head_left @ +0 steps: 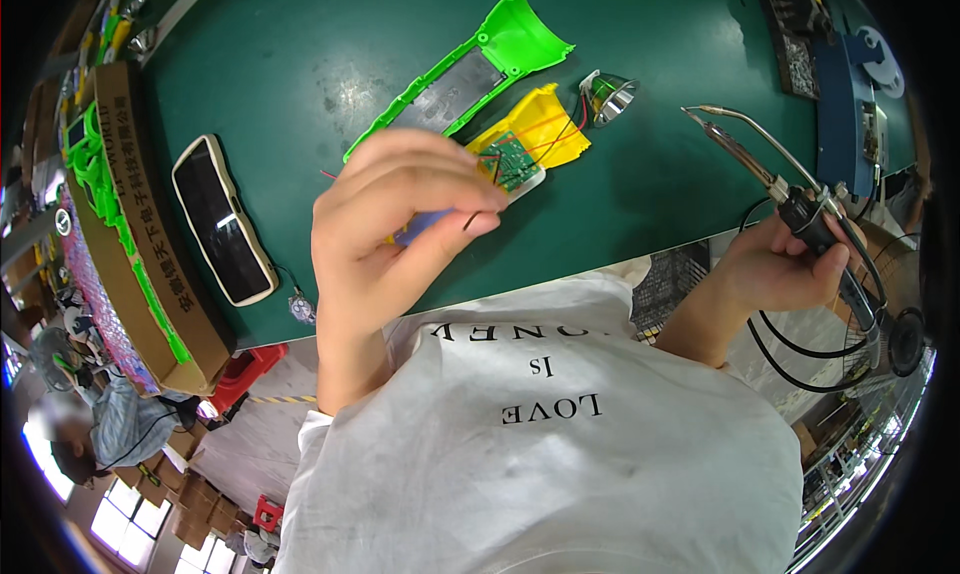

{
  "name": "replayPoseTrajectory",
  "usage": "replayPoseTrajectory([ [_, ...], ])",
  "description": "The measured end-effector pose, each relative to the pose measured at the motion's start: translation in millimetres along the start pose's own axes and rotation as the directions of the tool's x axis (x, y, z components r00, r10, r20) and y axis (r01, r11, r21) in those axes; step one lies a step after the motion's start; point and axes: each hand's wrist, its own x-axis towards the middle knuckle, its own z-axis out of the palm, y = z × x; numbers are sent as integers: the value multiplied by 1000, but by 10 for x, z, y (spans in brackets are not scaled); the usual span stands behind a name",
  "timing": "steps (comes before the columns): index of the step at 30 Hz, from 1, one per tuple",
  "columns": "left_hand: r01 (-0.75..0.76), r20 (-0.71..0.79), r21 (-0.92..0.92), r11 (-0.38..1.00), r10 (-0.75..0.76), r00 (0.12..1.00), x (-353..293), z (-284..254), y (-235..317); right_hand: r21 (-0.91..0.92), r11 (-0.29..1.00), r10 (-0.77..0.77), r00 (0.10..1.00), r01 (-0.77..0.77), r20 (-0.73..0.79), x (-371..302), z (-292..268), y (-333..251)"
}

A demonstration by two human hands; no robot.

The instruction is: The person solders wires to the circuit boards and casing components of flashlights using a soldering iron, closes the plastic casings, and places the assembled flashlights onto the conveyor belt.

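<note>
My left hand (395, 209) is above the work with thumb and fingers closed in a pinch, and a short dark wire (471, 220) shows at the thumb tip. Beneath and beyond it, a yellow plastic shell (560, 134) carries a green circuit board (512, 162) with thin wires, partly hidden by my fingers. Red and black wires run from there to a small silver lamp reflector (612, 100). An open bright green shell half (520, 44) rests just behind. At the right, my right hand (790, 264) grips a soldering iron (800, 209) with a curved metal feed tube, its tip pointing up-left, apart from the board.
A cream-framed phone (222, 219) with a dark screen lies on the green tabletop (280, 54) at left. Past it stands a cardboard box (165, 244) holding green plastic parts. Blue equipment (848, 104) stands far right. Black cable (800, 374) loops below my right hand.
</note>
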Motion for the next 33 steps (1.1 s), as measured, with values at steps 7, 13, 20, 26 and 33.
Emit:
replayPoseTrajectory([
  [7, 377, -223, 213, 901, -331, 917, -326, -15, 57, -81, 996, -46, 999, 47, 19, -73, 260, -1],
  [13, 483, -395, 305, 821, -352, 848, -444, -82, 30, 71, 944, 255, 849, -322, 464, -125, 530, -202],
  [20, 357, -281, 566, 743, -233, 931, -353, -206, -33, -29, 888, 351, 636, -459, 687, -56, 833, -216],
  [26, 425, -194, 482, 766, -380, 904, -278, -297, -59, -87, 978, 187, 624, -188, 759, -194, 1069, -109],
  [33, 486, -115, 477, 732, -496, 861, -182, -359, -58, -94, 985, 159, 575, -142, 803, -256, 1203, -69],
])
